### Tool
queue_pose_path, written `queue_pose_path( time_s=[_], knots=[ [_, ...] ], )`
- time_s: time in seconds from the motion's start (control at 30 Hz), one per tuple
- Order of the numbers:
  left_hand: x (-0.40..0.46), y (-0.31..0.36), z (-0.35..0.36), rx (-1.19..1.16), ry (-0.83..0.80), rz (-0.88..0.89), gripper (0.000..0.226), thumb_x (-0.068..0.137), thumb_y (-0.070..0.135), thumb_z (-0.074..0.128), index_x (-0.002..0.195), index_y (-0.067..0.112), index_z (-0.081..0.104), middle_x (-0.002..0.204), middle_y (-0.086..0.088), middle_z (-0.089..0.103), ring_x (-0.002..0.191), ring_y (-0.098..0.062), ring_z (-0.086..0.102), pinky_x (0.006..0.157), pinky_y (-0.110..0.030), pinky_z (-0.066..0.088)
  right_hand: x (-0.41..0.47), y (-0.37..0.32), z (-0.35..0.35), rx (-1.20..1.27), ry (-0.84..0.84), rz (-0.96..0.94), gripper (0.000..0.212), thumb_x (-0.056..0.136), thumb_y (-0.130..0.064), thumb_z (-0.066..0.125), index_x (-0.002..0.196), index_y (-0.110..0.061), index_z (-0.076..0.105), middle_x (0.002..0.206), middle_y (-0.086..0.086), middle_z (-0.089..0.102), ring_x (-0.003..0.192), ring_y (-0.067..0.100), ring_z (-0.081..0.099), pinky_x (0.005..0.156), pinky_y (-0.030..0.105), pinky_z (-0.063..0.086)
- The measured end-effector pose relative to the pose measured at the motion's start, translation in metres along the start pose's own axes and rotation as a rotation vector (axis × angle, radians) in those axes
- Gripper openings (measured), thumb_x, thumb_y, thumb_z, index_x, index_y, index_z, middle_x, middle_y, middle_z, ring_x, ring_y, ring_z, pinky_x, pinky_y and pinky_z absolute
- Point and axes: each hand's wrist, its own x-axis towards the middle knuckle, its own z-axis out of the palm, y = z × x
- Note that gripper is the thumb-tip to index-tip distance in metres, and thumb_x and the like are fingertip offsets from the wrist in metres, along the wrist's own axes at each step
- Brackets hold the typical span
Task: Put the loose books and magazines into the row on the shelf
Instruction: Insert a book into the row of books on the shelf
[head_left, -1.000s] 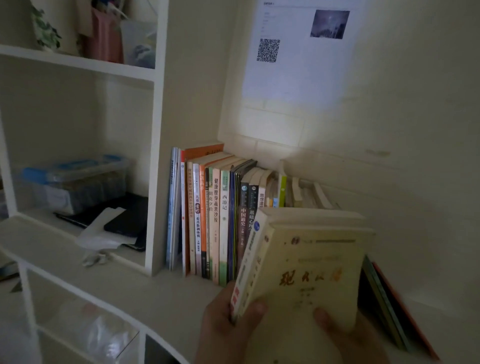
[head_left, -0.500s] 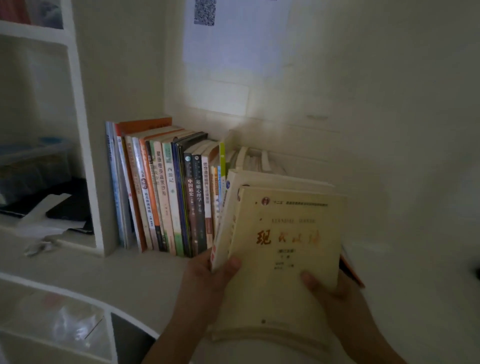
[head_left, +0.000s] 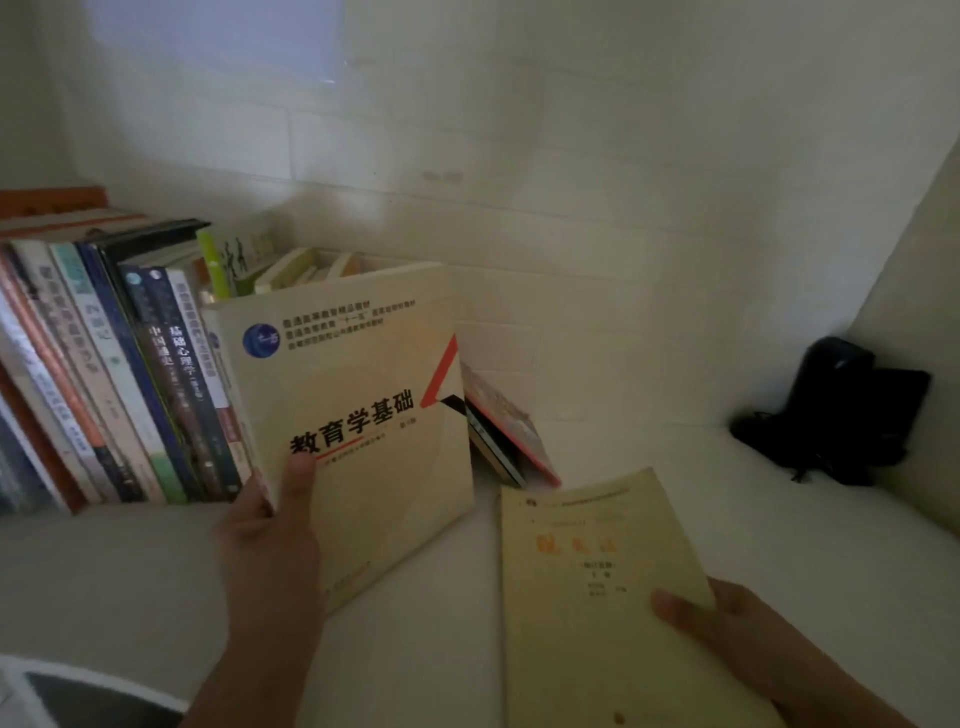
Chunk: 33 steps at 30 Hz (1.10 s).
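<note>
Nearest, a yellowed book (head_left: 597, 597) is gripped at its lower right edge by the right hand (head_left: 727, 618), thumb laid on the cover; it is held low over the white desk (head_left: 649, 457). A cream textbook (head_left: 363, 415) is held upright by the left hand (head_left: 270, 525), fingers curled round its spine edge, just beside the row of books (head_left: 130, 374). Behind it, thin books (head_left: 509, 436) are seen leaning. Farther right, a black pouch (head_left: 836, 410) is noted against the wall.

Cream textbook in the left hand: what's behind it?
Behind the cream textbook, thin books lean at its right edge and pale book tops show above; it covers the rest.
</note>
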Motion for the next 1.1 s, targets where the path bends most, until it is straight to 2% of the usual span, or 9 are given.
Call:
queue_pose_path(
  time_s=[0.13, 0.27, 0.33, 0.53, 0.67, 0.83, 0.93, 1.0, 1.1],
  knots=[
    [-0.004, -0.003, 0.006, -0.003, -0.057, -0.003, 0.026, 0.075, 0.049, 0.053, 0.088, 0.028, 0.064, 0.059, 0.027, 0.065, 0.057, 0.006, 0.062, 0.052, -0.016, 0.046, -0.001, 0.011, 0.000, -0.218, 0.049, -0.007, 0.035, 0.082, -0.046, 0.062, 0.108, -0.023, 0.063, 0.089, -0.009, 0.074, 0.076, 0.011, 0.071, 0.071, 0.028, 0.058],
    [-0.009, -0.001, 0.011, 0.002, -0.134, 0.007, 0.021, 0.069, 0.051, 0.053, 0.079, 0.035, 0.063, 0.063, 0.027, 0.067, 0.059, 0.007, 0.063, 0.054, -0.020, 0.046, -0.007, -0.008, 0.004, -1.136, 0.270, -0.049, 0.070, 0.068, -0.082, 0.043, 0.114, -0.030, 0.037, 0.087, -0.016, 0.058, 0.074, 0.004, 0.059, 0.069, 0.022, 0.051],
    [-0.008, -0.004, 0.010, -0.008, -0.146, 0.003, 0.021, 0.070, 0.051, 0.055, 0.079, 0.035, 0.065, 0.066, 0.025, 0.068, 0.062, 0.005, 0.065, 0.056, -0.022, 0.047, -0.004, -0.025, 0.008, -1.240, 0.328, -0.200, 0.074, 0.072, -0.075, 0.050, 0.129, -0.034, 0.029, 0.097, -0.015, 0.057, 0.081, 0.005, 0.057, 0.070, 0.021, 0.048],
    [-0.006, -0.002, 0.005, -0.002, -0.197, 0.007, 0.020, 0.067, 0.050, 0.055, 0.080, 0.038, 0.064, 0.067, 0.026, 0.068, 0.064, 0.005, 0.065, 0.050, -0.013, 0.050, 0.043, -0.075, 0.062, -0.323, -0.054, -0.497, 0.061, 0.081, -0.048, 0.063, 0.133, -0.034, 0.034, 0.113, -0.016, 0.050, 0.100, -0.001, 0.053, 0.076, 0.018, 0.047],
    [-0.007, 0.000, -0.002, 0.044, -0.307, -0.010, 0.010, 0.075, 0.030, 0.066, 0.083, 0.035, 0.065, 0.074, 0.025, 0.070, 0.073, 0.000, 0.067, 0.055, -0.013, 0.052, 0.054, -0.102, 0.096, 0.129, -0.294, -0.603, 0.025, 0.086, -0.033, 0.056, 0.110, -0.032, 0.051, 0.106, -0.017, 0.059, 0.094, -0.004, 0.061, 0.070, 0.012, 0.049],
    [-0.004, 0.003, -0.018, 0.134, -0.421, 0.018, 0.027, 0.075, 0.017, 0.074, 0.085, 0.039, 0.062, 0.076, 0.034, 0.066, 0.076, 0.013, 0.063, 0.059, -0.008, 0.047, 0.068, -0.105, 0.141, 0.280, -0.190, -0.689, 0.040, 0.071, -0.043, 0.067, 0.094, -0.012, 0.059, 0.081, -0.011, 0.066, 0.084, 0.017, 0.061, 0.066, 0.020, 0.050],
    [0.009, 0.008, -0.049, 0.112, -0.290, 0.029, 0.026, 0.073, 0.012, 0.075, 0.085, 0.033, 0.066, 0.075, 0.029, 0.069, 0.074, 0.009, 0.065, 0.057, -0.007, 0.047, 0.072, -0.112, 0.172, 0.241, -0.226, -0.648, 0.077, 0.055, -0.069, 0.072, 0.115, -0.023, 0.055, 0.109, -0.003, 0.065, 0.101, 0.017, 0.062, 0.087, 0.040, 0.051],
    [0.017, 0.012, -0.076, 0.114, -0.200, 0.035, 0.024, 0.070, 0.006, 0.076, 0.076, 0.028, 0.068, 0.068, 0.025, 0.069, 0.067, 0.009, 0.064, 0.052, -0.005, 0.044, 0.064, -0.125, 0.199, 0.163, -0.251, -0.666, 0.081, 0.048, -0.077, 0.069, 0.112, -0.031, 0.050, 0.116, -0.001, 0.058, 0.109, 0.020, 0.056, 0.096, 0.050, 0.045],
    [0.029, 0.019, -0.112, 0.103, -0.032, 0.042, 0.028, 0.066, 0.005, 0.079, 0.056, 0.030, 0.070, 0.065, 0.018, 0.070, 0.062, 0.008, 0.063, 0.049, -0.004, 0.043, 0.051, -0.148, 0.240, 0.063, -0.278, -0.775, 0.079, 0.056, -0.073, 0.062, 0.122, -0.033, 0.043, 0.127, -0.006, 0.045, 0.124, 0.016, 0.041, 0.105, 0.040, 0.039]
  ],
)
